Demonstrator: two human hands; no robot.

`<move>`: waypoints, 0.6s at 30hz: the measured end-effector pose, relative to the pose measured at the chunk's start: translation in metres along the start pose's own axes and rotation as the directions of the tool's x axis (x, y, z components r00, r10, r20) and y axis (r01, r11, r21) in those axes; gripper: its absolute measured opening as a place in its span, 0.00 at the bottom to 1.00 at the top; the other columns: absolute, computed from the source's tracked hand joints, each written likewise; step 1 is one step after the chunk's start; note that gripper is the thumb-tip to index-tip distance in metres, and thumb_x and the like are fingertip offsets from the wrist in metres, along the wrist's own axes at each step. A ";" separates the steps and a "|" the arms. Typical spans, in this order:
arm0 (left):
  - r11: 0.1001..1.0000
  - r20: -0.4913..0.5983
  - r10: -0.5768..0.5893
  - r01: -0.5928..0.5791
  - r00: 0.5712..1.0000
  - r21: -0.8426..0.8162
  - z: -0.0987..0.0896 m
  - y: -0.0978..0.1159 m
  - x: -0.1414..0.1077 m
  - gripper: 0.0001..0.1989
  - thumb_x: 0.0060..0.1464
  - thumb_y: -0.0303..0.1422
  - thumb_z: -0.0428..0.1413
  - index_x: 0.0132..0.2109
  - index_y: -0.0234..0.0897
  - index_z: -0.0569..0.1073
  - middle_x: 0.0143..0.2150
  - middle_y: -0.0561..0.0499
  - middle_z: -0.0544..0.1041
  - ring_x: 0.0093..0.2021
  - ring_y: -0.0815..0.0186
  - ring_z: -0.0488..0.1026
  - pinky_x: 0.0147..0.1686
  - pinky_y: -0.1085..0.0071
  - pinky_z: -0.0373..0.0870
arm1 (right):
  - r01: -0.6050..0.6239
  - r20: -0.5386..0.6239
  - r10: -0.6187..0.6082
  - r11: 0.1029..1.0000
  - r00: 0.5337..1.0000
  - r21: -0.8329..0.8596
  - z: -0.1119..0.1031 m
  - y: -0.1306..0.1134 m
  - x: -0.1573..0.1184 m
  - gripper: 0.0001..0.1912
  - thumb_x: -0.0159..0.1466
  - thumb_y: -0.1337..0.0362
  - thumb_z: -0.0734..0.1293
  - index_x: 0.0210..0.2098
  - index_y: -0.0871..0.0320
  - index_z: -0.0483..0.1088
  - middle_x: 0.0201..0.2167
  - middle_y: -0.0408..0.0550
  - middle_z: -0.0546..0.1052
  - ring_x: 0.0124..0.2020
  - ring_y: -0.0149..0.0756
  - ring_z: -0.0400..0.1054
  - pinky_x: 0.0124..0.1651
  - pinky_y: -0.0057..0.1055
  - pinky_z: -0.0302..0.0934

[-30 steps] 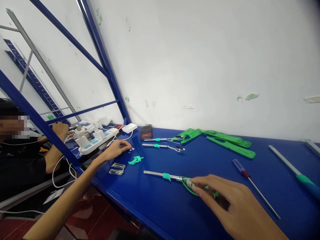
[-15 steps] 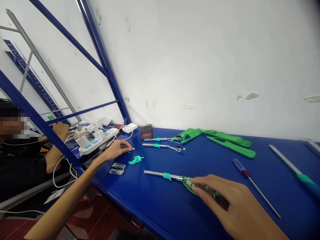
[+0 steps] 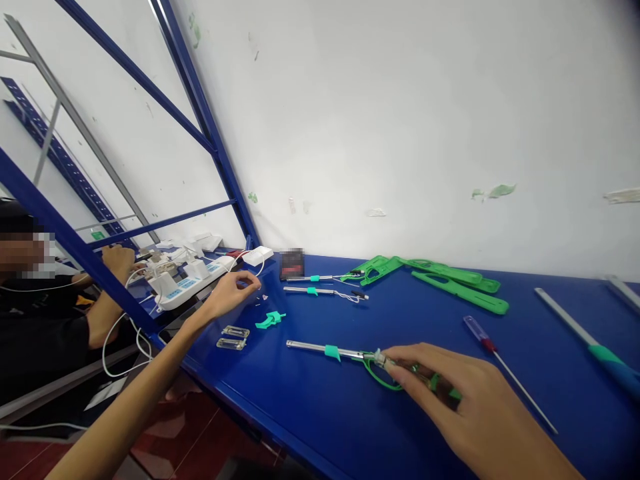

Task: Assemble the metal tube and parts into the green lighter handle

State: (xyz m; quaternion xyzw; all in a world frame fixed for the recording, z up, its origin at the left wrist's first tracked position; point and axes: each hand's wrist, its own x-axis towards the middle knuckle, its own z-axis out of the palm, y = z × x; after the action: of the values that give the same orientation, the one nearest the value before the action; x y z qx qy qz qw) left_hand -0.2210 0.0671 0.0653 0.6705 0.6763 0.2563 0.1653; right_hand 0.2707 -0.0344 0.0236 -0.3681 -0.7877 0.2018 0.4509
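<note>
My right hand (image 3: 465, 400) is closed around the green handle shell of a partly built long-nosed lighter (image 3: 345, 353). Its metal tube points left, with a teal clip around it. Thumb and forefinger pinch near a small pale fitting (image 3: 381, 358) at the front of the handle; my fingers hide much of the inside. My left hand (image 3: 233, 293) hovers just above the table, thumb and forefinger curled together; whatever they hold is too small to make out. Beside it lie tiny pale pieces (image 3: 265, 297), teal trigger parts (image 3: 271, 320) and two clear fuel tanks (image 3: 234, 337).
Two metal tubes with wires (image 3: 310, 291) lie behind. Green handle shells (image 3: 460, 291) rest by the wall. A screwdriver (image 3: 483, 335) and a teal-blue handled lighter (image 3: 607, 360) are at right. A power strip (image 3: 200, 280) and a blue frame post (image 3: 220, 160) stand left, near another person.
My left hand has lifted slightly up and left, away from the tiny pieces on the table. My right hand keeps its hold on the lighter, with a small shift of the fingers.
</note>
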 end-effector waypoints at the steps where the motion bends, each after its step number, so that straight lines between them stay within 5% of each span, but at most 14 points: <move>1: 1.000 -0.011 0.003 -0.003 1.000 -0.001 -0.001 0.003 -0.001 0.21 0.77 0.44 0.67 0.68 0.38 0.80 0.67 0.42 0.82 0.62 0.49 0.84 0.61 0.48 0.86 | -0.009 0.003 0.009 1.000 1.000 0.005 0.000 0.000 0.000 0.11 0.80 0.55 0.71 0.49 0.37 0.90 0.47 0.31 0.93 0.44 0.39 0.92 0.41 0.20 0.82; 11: 0.978 0.010 -0.016 0.017 1.000 -0.210 0.012 0.050 -0.037 0.21 0.78 0.44 0.67 0.67 0.37 0.79 0.65 0.41 0.83 0.58 0.53 0.85 0.58 0.50 0.87 | -0.107 0.038 0.104 0.991 0.994 0.079 0.002 -0.001 0.001 0.14 0.80 0.49 0.71 0.51 0.39 0.91 0.48 0.38 0.93 0.45 0.42 0.91 0.36 0.23 0.82; 18: 0.892 0.111 0.070 -0.012 0.991 -0.452 0.058 0.121 -0.103 0.20 0.78 0.45 0.67 0.65 0.37 0.80 0.62 0.43 0.84 0.55 0.55 0.85 0.54 0.53 0.88 | -0.212 0.084 0.202 0.969 0.976 0.125 0.004 0.006 0.000 0.14 0.81 0.45 0.71 0.52 0.37 0.91 0.44 0.36 0.92 0.39 0.35 0.87 0.42 0.24 0.79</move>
State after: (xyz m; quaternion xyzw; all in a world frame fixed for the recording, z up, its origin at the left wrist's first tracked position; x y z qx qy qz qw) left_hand -0.0839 -0.0315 0.0746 0.6428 0.5727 0.3671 0.3524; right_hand 0.2700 -0.0298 0.0179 -0.4100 -0.7451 0.3131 0.4227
